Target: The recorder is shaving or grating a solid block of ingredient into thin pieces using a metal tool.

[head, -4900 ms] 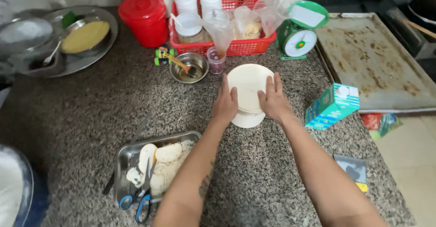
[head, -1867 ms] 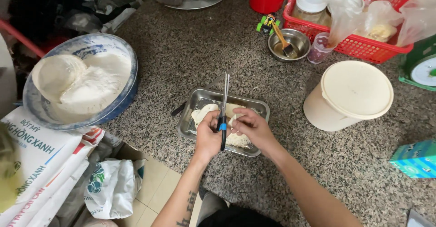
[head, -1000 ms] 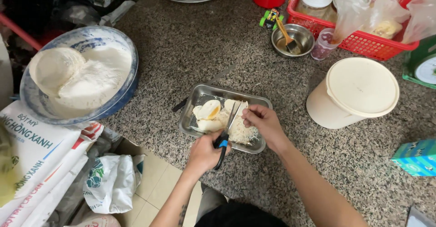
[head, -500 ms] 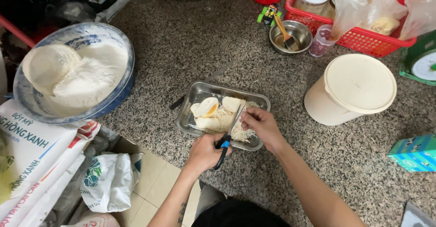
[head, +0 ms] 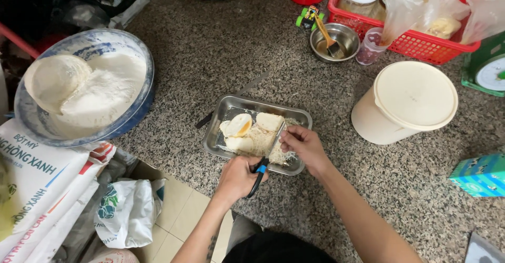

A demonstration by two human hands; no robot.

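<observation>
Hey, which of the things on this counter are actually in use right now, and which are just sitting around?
In use:
left hand
scissors
right hand
metal tray of pale food pieces

Lying about:
cream lidded bucket
bowl of flour and dough
red basket
small steel bowl with brush
knife
teal carton

**A working kitchen**

A speckled stone bench (head: 221,52) carries a flour-filled bowl (head: 84,87), a steel food tray (head: 226,110), a green weighing scale (head: 486,66) and a red basket (head: 421,44) of jars; flour sacks (head: 37,189) sit on the tiled floor.
</observation>
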